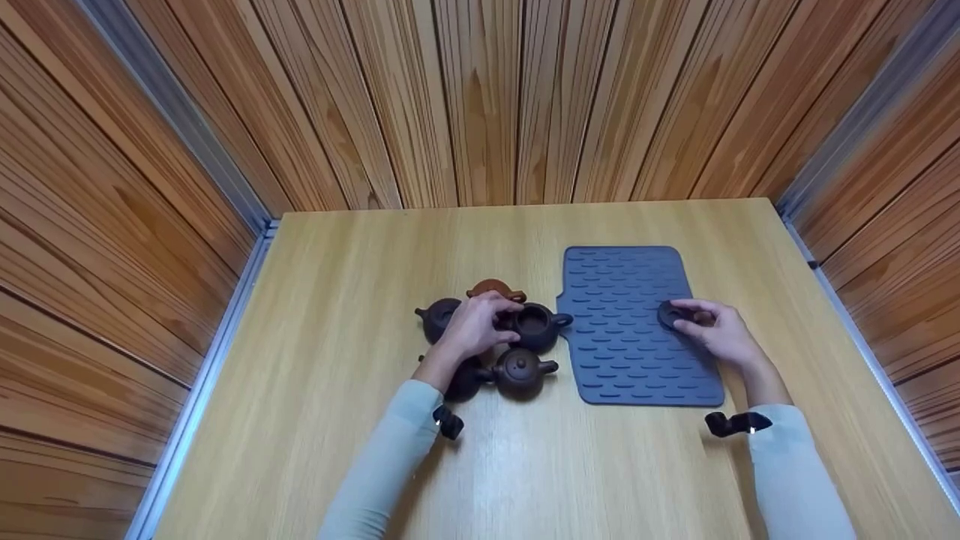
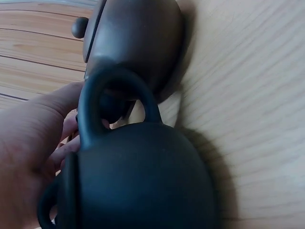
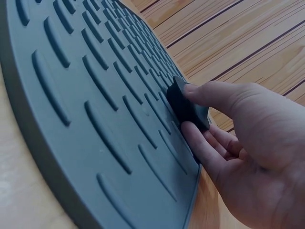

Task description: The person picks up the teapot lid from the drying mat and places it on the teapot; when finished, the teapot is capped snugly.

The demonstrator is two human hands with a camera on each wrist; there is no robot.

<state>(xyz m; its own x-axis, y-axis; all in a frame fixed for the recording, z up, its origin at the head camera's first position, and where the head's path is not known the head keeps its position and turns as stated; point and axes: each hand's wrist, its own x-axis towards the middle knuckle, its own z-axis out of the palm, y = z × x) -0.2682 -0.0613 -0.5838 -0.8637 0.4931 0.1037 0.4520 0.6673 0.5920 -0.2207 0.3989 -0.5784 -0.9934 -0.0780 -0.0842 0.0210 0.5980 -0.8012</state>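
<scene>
A dark teapot without its lid (image 1: 534, 322) stands beside the mat's left edge, its handle toward the mat. My left hand (image 1: 476, 326) grips this teapot on its left side, thumb in front and fingers behind, covering the spout. Below the hand sit a brown lidded teapot (image 1: 520, 373) and another dark teapot (image 2: 147, 176), partly hidden by the left wrist in the head view. Over the right part of the grey ridged mat (image 1: 626, 375), my right hand (image 1: 716, 330) pinches a small dark teapot lid (image 3: 188, 107) between thumb and fingers, right at the mat's surface.
Behind the left hand is a reddish-brown teapot (image 1: 491, 287), with a dark teapot (image 1: 436, 319) to its left. The pots stand close together on the wooden table (image 1: 337, 300). Wood-panelled walls (image 1: 480, 105) enclose the table at the back and sides.
</scene>
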